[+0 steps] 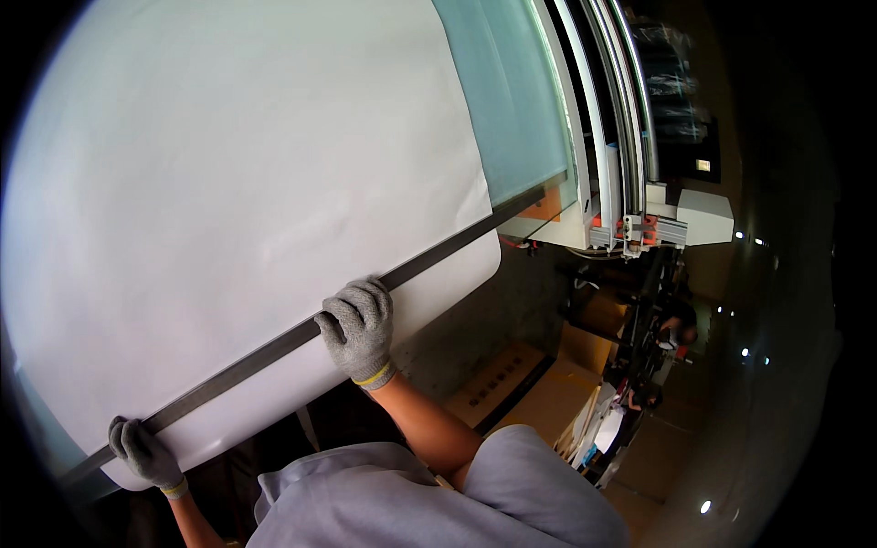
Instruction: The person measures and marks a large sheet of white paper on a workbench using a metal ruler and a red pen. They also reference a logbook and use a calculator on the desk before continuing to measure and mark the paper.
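A long dark flat bar lies slantwise across a large white sheet, near the sheet's front edge. In a grey knit glove with a yellow cuff edge, my right hand grips the bar around its middle, fingers curled over it. My left hand, gloved the same way, closes on the bar toward its lower left end. The sheet's near part hangs past the bar and curves down over the edge. Both palms' undersides are hidden.
Beneath the sheet, a pale blue-green table surface shows at the right. Metal rails run along that side, ending in a carriage and white housing. Cardboard boxes stand below right; another person is farther off.
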